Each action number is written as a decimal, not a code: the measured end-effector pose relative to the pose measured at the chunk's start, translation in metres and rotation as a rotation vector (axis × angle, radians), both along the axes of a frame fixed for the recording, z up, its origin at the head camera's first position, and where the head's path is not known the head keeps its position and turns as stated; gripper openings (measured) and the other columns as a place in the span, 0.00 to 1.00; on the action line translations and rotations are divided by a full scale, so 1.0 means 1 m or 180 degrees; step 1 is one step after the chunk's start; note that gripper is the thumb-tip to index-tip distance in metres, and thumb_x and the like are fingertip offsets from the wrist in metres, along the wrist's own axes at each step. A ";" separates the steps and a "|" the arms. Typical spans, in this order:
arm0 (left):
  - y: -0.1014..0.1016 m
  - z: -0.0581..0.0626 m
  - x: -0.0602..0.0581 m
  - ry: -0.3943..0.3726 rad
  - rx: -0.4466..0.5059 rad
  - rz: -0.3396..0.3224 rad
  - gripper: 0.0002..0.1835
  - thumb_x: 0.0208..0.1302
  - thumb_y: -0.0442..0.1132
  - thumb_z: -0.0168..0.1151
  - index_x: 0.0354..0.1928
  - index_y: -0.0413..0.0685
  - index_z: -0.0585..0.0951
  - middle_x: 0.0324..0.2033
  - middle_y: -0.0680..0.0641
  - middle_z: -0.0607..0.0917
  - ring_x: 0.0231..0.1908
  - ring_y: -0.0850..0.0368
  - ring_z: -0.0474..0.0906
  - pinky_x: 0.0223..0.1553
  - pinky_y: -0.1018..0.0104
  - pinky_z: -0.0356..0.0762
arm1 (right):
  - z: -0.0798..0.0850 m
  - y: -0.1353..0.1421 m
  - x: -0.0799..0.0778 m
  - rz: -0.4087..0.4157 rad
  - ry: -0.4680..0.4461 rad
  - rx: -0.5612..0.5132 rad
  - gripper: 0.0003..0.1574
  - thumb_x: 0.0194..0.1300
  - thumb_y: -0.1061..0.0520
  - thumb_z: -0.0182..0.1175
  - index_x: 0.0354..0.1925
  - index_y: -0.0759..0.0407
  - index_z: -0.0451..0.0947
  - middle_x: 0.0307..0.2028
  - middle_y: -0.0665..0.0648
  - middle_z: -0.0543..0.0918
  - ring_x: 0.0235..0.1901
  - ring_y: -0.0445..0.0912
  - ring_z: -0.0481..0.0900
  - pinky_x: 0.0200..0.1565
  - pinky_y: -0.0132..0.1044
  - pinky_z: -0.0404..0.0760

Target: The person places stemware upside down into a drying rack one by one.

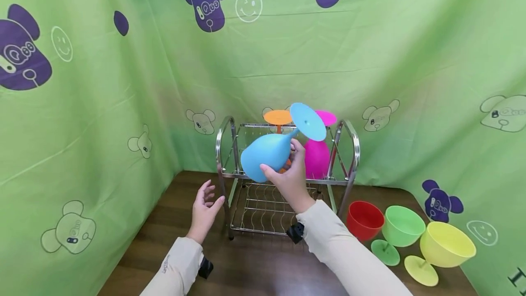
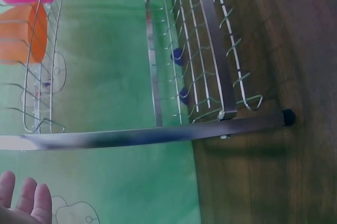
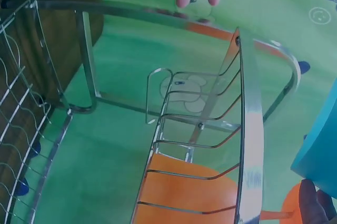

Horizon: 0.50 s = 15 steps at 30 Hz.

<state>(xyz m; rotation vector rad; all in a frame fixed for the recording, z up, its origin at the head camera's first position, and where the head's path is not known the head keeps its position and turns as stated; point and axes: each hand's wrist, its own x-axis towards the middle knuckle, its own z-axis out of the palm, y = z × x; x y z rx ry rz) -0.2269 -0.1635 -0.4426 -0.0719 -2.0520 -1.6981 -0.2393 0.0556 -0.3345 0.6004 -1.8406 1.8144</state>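
My right hand [image 1: 292,178] grips a blue plastic goblet [image 1: 265,155] by its bowl, thumb on the near side. The goblet is tilted, with its mouth toward the lower left and its round foot up at the right, in front of the upper shelf of a metal dish rack [image 1: 349,150]. Behind it, an orange goblet [image 1: 277,117] and a magenta goblet [image 1: 317,161] stand upside down on that shelf. Fingers spread and holding nothing, my left hand [image 1: 203,211] is beside the rack's left leg; its fingertips [image 2: 26,195] show in the left wrist view.
On the dark wooden table [image 1: 164,223], a red cup [image 1: 365,220], a light green goblet [image 1: 404,226] and a yellow goblet [image 1: 448,245] are at the right. The rack's lower wire shelf [image 1: 267,209] holds nothing. A green printed cloth [image 1: 263,58] hangs around the table.
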 end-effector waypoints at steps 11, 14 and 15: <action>0.005 0.008 -0.014 -0.0046 0.0117 -0.0292 0.25 0.62 0.27 0.61 0.61 0.27 0.69 0.49 0.29 0.79 0.51 0.38 0.76 0.49 0.60 0.74 | 0.013 -0.018 -0.022 -0.0311 -0.0140 0.0483 0.51 0.52 0.58 0.70 0.66 0.60 0.52 0.61 0.69 0.61 0.56 0.63 0.67 0.51 0.59 0.75; 0.005 0.009 -0.019 -0.0150 0.0225 -0.0269 0.23 0.65 0.28 0.57 0.60 0.26 0.69 0.48 0.30 0.79 0.51 0.42 0.76 0.49 0.68 0.74 | 0.016 -0.025 -0.025 -0.0430 -0.0184 0.0716 0.51 0.52 0.55 0.72 0.66 0.58 0.54 0.61 0.68 0.62 0.57 0.63 0.68 0.52 0.59 0.74; 0.005 0.010 -0.021 -0.0194 0.0267 -0.0280 0.22 0.66 0.28 0.56 0.60 0.25 0.69 0.49 0.30 0.79 0.52 0.44 0.76 0.49 0.69 0.73 | 0.016 -0.027 -0.026 -0.0470 -0.0210 0.0798 0.51 0.51 0.54 0.72 0.66 0.57 0.54 0.61 0.68 0.62 0.56 0.63 0.69 0.52 0.60 0.74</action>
